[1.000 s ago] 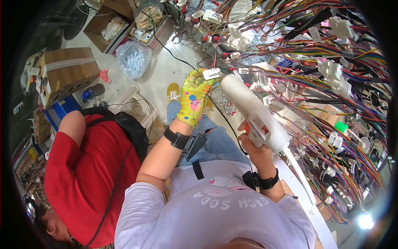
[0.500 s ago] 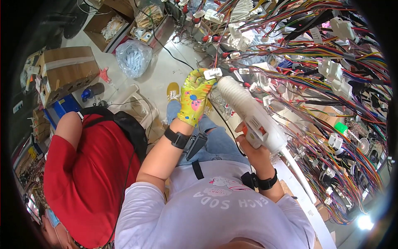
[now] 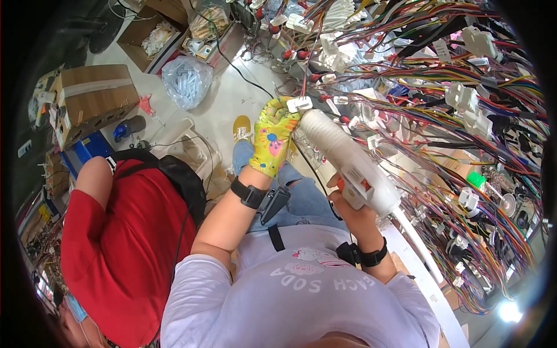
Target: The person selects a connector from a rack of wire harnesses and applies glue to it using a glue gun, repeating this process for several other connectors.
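Head view: compared with a second ago, I am tilting the white gun tool (image 3: 354, 168) closer to my gloved left hand (image 3: 272, 136), which is pinching a white connector (image 3: 299, 104); my right hand (image 3: 354, 206) is gripping the tool's handle, wrist bent upward.

— What's each hand on?
— The left hand (image 3: 271, 139), in a yellow flowered glove, pinches a white connector (image 3: 299, 104); the right hand (image 3: 355, 211) grips a white glue gun (image 3: 348, 162) aimed at it.
— Nearby?
— Coloured wire harness (image 3: 441, 116) — a red-shirted person (image 3: 110, 243) on the left.

Wiring workshop (harness wires (image 3: 441, 116) everywhere)
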The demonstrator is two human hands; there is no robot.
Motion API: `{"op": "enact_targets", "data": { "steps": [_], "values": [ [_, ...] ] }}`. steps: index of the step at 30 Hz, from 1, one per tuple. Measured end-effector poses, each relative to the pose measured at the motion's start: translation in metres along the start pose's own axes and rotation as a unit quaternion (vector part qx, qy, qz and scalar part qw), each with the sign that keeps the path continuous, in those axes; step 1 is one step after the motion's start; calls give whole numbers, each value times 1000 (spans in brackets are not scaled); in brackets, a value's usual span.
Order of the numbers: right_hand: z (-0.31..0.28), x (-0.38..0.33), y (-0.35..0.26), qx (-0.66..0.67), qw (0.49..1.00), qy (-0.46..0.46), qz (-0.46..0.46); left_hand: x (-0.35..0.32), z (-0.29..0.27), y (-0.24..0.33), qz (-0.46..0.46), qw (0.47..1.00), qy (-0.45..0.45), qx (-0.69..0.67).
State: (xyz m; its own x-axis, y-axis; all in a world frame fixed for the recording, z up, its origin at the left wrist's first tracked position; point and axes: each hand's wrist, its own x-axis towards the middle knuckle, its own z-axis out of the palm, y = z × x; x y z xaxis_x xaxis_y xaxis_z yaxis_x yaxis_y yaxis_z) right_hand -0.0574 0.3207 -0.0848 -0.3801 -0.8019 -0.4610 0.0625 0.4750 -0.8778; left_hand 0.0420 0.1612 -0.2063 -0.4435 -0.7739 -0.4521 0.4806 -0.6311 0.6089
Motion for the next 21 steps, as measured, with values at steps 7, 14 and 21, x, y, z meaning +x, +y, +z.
{"op": "enact_targets", "data": {
  "steps": [7, 14, 21],
  "values": [
    [-7, -3, 4, 3, 1000, -22, 0, 7, -3, 2, -100, 992, 37, -62],
    [-13, 1, 8, 8, 999, -12, 39, 31, -34, -17, -187, 963, -45, -191],
    [-15, 5, 17, -41, 998, -41, 30, 35, -20, -12, -213, 963, -9, -162]
  ]
}}
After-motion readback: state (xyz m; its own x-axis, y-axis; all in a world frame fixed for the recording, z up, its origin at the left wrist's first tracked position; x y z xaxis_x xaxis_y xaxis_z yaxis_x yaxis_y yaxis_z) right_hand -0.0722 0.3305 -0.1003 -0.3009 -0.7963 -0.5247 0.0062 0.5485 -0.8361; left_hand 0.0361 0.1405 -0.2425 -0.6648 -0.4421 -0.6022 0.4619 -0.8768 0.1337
